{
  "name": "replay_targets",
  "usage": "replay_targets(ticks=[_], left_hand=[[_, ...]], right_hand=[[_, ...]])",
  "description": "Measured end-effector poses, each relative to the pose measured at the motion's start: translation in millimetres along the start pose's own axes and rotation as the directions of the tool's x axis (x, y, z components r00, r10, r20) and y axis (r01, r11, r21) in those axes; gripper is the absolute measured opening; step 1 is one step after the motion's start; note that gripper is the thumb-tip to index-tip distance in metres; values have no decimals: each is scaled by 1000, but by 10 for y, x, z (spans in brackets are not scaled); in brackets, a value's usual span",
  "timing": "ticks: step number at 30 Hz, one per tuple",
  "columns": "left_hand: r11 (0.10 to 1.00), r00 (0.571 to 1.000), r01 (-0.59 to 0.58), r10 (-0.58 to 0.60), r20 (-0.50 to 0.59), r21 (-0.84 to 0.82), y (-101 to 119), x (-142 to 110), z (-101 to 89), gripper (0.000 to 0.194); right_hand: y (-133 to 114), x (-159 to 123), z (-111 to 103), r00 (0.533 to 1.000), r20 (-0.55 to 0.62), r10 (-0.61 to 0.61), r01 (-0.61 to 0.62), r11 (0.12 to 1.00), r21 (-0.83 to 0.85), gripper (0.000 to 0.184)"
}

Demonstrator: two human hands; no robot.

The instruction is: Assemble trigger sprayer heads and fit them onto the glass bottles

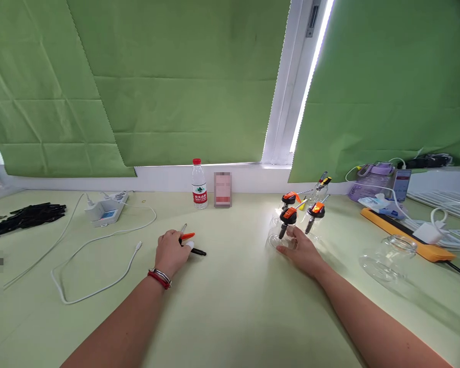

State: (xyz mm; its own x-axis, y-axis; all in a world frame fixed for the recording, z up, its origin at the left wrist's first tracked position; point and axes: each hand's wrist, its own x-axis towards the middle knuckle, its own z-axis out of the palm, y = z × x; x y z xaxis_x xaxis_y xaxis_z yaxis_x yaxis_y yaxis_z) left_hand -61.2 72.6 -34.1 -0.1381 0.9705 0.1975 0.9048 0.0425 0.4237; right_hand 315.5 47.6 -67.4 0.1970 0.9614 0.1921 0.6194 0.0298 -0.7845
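My left hand is closed over several slim stick-shaped items on the table. A black pen-like stick, an orange piece and a thin silvery tip poke out from under its fingers; their exact kind is partly hidden. On the right, my right hand grips the lower side of a clear glass jar, thumb towards me. Black-and-orange tools with dark stems stick out above it. Close behind stand more clear jars with similar tools and a yellow-and-black one.
A red-capped water bottle and a pink card-like box stand by the wall. White cables, a white power strip and black strips lie left. An overturned glass jar and orange strip lie right.
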Motion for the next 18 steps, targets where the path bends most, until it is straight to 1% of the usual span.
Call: replay_targets(ticks=[2, 5, 7, 10, 12, 15, 18], left_hand=[[999, 1000, -14, 14, 12, -29, 1, -3, 6, 39], [997, 999, -34, 36, 26, -72, 25, -25, 14, 37], [994, 998, -49, 53, 39, -102, 52, -51, 24, 35], [987, 996, -62, 71, 59, -146, 88, -95, 44, 35], [983, 995, -61, 74, 73, -171, 102, -120, 55, 37], [979, 993, -49, 69, 93, -197, 107, -138, 58, 41], [975, 991, -43, 70, 116, -216, 102, -140, 55, 40]], right_hand=[[54, 10, -33, 1000, 9, 16, -17, 998, 57, 66], [121, 36, -42, 998, 22, 53, -55, 996, 65, 74], [149, 55, -37, 998, 18, 60, -60, 998, 29, 75], [163, 74, -38, 998, -41, 49, -52, 997, -54, 74], [159, 77, -42, 996, -75, 57, -65, 992, -105, 75], [151, 75, -48, 994, -89, 71, -85, 983, -164, 76], [160, 80, -57, 991, -117, 71, -95, 972, -213, 75]])
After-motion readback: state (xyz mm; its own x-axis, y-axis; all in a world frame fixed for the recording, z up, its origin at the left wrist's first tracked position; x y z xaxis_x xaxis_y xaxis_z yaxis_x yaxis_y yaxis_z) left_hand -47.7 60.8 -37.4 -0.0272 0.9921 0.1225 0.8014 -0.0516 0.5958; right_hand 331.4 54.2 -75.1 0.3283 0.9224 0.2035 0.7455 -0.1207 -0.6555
